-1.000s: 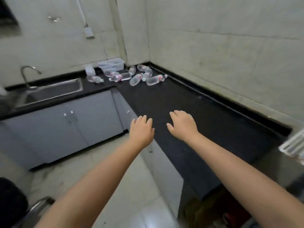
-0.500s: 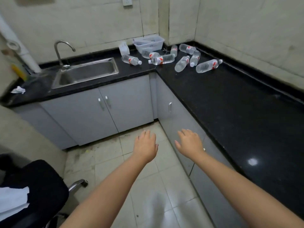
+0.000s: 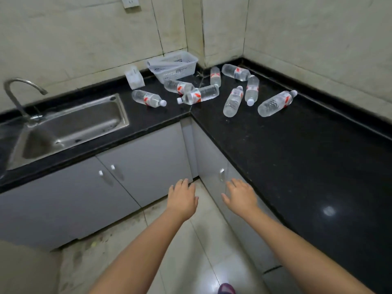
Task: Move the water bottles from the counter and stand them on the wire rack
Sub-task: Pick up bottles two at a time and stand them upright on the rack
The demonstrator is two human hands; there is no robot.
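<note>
Several clear water bottles with red-and-white labels lie on their sides in the far corner of the black counter (image 3: 297, 158). The nearest ones are a bottle at the right (image 3: 276, 103), one in the middle (image 3: 233, 101) and one at the left by the sink (image 3: 148, 98). My left hand (image 3: 182, 199) and my right hand (image 3: 240, 196) are held out side by side over the floor, in front of the cabinet corner, palms down, fingers apart, holding nothing. Both are well short of the bottles. No wire rack is in view.
A white plastic basket (image 3: 175, 66) stands against the wall behind the bottles, with a small white box (image 3: 134, 77) to its left. A steel sink (image 3: 70, 128) with a tap (image 3: 17, 92) lies at the left. Grey cabinet doors (image 3: 146, 158) run under the counter. Tiled floor below.
The view has swung left and come closer to the corner; the bottles look larger and nearer. The rack at the right edge and the chair have left the view. Both hands stay open and empty.
</note>
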